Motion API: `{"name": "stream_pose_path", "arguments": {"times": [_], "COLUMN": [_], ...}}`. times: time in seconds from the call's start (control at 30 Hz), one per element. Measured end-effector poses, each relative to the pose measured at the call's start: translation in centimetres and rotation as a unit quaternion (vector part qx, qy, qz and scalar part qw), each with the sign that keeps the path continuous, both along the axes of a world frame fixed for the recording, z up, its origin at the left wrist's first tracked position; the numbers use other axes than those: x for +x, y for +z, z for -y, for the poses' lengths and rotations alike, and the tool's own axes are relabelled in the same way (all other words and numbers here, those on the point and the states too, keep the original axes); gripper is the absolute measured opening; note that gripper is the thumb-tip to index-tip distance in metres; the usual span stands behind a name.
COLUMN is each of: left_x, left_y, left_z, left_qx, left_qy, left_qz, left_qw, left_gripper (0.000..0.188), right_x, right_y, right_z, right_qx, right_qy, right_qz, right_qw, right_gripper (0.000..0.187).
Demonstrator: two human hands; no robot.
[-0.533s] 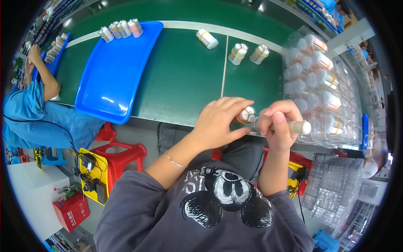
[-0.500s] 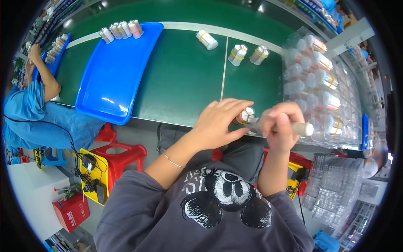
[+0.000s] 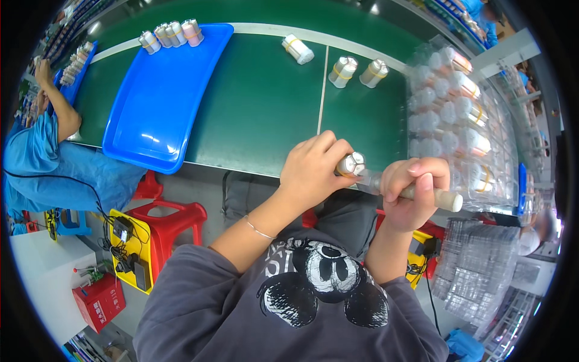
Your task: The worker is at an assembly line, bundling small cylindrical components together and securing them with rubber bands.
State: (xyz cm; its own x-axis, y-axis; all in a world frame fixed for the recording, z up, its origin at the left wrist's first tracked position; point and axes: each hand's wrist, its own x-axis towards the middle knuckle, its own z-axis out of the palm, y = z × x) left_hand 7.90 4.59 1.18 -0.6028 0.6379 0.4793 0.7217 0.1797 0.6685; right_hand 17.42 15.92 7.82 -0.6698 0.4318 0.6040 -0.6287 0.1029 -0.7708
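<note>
While the left hand [image 3: 315, 168] was gripping a short bundle of white cylinders with a yellow band [image 3: 353, 163], the right hand [image 3: 416, 190] was closed around a tool with a pale, round handle [image 3: 447, 200]. A flat, greyish blade [image 3: 368, 181] came out from the right hand and pointed toward the bundle; whether it touched the bundle, I could not tell. The held bundle was at the near edge of the long green desk [image 3: 259, 108], in front of the person's body, and its round ends were turned upward. It was not clear if it rested on the desk or was lifted above it.

Farther on the desk, one white banded bundle [image 3: 298, 49] was lying on its side, and two banded bundles were standing upright to the right of it, one [image 3: 343, 72] near the other [image 3: 374, 73]. At the left was a shallow blue plastic tray [image 3: 158, 102], with a row of upright bundles [image 3: 172, 36] at its far end, one of them pinkish. To the right stood clear plastic packaging [image 3: 431, 123] filled with similar bundles. A co-worker in blue clothing [image 3: 45, 145] sat at the far left.
</note>
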Motion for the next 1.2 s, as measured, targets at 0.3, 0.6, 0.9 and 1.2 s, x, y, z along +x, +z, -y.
{"name": "stream_pose_path", "arguments": {"times": [0.3, 0.6, 0.9, 1.2], "left_x": [0.1, -0.2, 0.2, 0.0], "left_y": [1.0, 0.1, 0.0, -0.3], "left_z": [0.2, 0.5, 0.0, 0.3], "left_qx": [0.013, -0.028, -0.029, -0.046], "left_qy": [-0.027, -0.079, -0.019, -0.036], "left_qz": [0.001, 0.041, -0.007, -0.009], "left_qw": [1.0, 0.996, 0.999, 0.998], "left_gripper": [0.051, 0.048, 0.042, 0.044], "right_x": [-0.2, 0.5, 0.4, 0.1], "right_y": [-0.5, 0.2, 0.1, -0.5], "right_z": [-0.4, 0.1, 0.9, 1.1], "right_qx": [-0.013, -0.067, -0.021, 0.003], "right_qy": [0.047, -0.001, -0.026, 0.005], "right_qz": [0.072, -0.035, 0.026, 0.07], "right_qw": [0.996, 0.997, 0.999, 0.998], "right_gripper": [0.017, 0.018, 0.02, 0.018]}}
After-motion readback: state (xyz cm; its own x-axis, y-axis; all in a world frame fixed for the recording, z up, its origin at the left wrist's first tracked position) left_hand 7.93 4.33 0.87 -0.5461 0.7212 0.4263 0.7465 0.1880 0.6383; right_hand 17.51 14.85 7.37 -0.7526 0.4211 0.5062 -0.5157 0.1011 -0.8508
